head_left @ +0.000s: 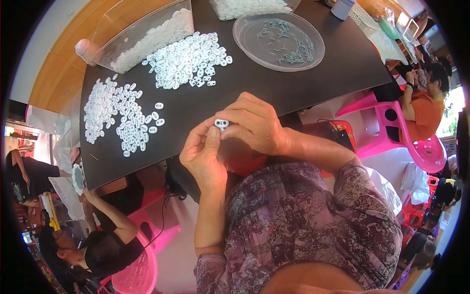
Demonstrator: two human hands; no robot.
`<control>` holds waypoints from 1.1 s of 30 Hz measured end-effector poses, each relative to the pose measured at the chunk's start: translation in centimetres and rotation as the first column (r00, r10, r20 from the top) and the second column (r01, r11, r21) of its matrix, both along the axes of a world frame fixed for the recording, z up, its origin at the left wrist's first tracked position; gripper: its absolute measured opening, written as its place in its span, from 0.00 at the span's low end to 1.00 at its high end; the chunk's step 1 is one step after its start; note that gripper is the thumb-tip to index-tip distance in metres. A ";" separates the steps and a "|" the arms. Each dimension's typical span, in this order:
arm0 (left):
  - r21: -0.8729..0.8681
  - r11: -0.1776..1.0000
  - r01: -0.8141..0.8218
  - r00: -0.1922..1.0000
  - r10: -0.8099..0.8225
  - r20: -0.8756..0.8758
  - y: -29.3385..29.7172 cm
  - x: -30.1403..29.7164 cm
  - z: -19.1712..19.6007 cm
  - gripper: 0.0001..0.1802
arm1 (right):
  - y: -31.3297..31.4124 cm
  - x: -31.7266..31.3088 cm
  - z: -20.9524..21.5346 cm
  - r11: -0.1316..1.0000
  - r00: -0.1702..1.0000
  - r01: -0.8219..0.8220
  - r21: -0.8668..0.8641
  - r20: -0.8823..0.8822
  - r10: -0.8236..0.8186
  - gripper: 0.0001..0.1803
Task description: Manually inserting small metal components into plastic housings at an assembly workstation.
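In front of my chest, over the table's near edge, both hands meet around a small white plastic piece with two dark holes [222, 123]. My left hand [203, 159] pinches it from below, thumb pressed up against it. My right hand [257, 122] holds it from the right, fingers curled over the top. Part of the piece is hidden by fingertips. Beyond my hands lies a heap of similar white two-holed pieces [188, 59]. To the left spreads a pile of flat white oval pieces [132, 120]. A round clear plastic tray [245, 53] holds small grey-green pin-like parts [296, 53].
A clear bin [105, 51] of white pieces stands at the far left of the dark table [274, 93], another clear container [296, 5] at the back. A grey-white cup [342, 9] is far right. People sit on pink chairs [421, 152] at both sides.
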State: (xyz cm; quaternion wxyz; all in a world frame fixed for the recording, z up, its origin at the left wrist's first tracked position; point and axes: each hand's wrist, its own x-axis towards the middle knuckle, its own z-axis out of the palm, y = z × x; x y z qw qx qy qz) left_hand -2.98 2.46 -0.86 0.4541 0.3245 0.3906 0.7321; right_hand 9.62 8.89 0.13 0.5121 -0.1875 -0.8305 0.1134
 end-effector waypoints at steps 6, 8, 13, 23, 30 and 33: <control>0.049 0.998 -0.034 0.999 0.033 0.024 -0.2 0.3 -0.3 0.11 | -0.4 -0.4 0.2 0.999 0.999 0.001 -0.045 -0.044 -0.003 0.20; 0.042 0.997 -0.065 0.997 0.064 0.030 -0.4 0.8 0.3 0.11 | -0.6 -0.6 0.1 0.999 0.998 0.003 -0.037 -0.065 -0.006 0.20; 0.030 0.990 -0.135 0.990 0.136 -0.038 -0.7 1.2 0.1 0.12 | -1.2 -0.7 -0.2 0.998 0.996 0.064 -0.011 -0.065 -0.065 0.21; 0.129 0.975 -0.180 0.973 0.196 -0.122 -1.2 1.2 -0.4 0.10 | -1.7 -1.1 -0.3 0.999 0.990 0.028 -0.033 -0.140 -0.033 0.19; 0.157 0.975 -0.158 0.981 0.173 -0.086 -1.3 1.2 -1.1 0.11 | -2.0 -1.1 -0.8 0.996 0.991 0.031 -0.081 -0.127 -0.041 0.19; 0.158 0.975 -0.156 0.983 0.168 -0.066 -1.3 1.4 -1.0 0.12 | -1.9 -1.1 -0.9 0.998 0.993 0.029 -0.064 -0.113 -0.036 0.19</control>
